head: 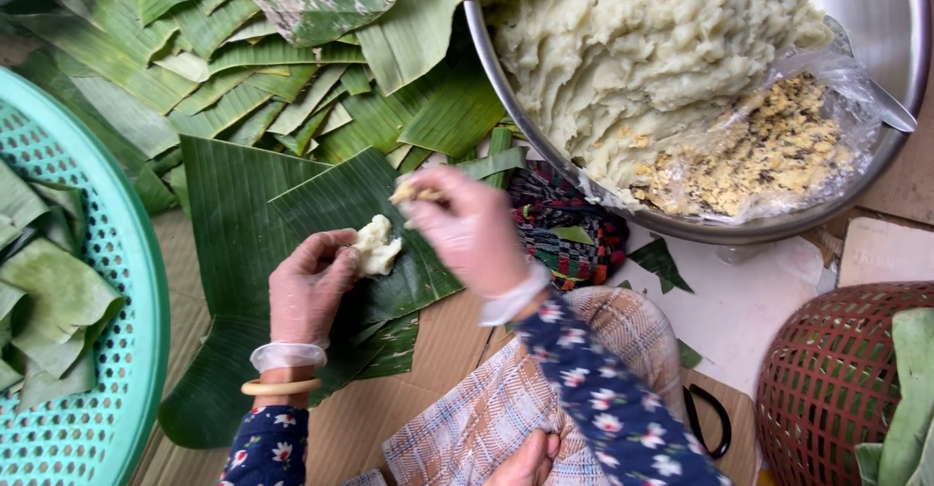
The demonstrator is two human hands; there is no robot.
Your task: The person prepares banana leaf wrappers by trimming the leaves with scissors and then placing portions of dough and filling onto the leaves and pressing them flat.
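Note:
My left hand (309,289), in a thin clear glove, presses a pale lump of dough (376,246) onto a cut banana leaf (341,204) lying on the floor. My right hand (469,228), also gloved, hovers just right of the lump with its fingers pinched on a small bit of yellowish filling (411,192). A large steel bowl (905,29) at the upper right holds a mound of pale dough (642,48) and a clear bag of crumbly yellow filling (769,155).
A heap of banana leaf pieces (272,48) covers the upper left. A teal plastic basket (107,282) with folded leaf parcels stands at the left. A dark red basket (827,379) is at the lower right, black scissors (708,418) beside my knee, a patterned cloth (564,228) under the bowl.

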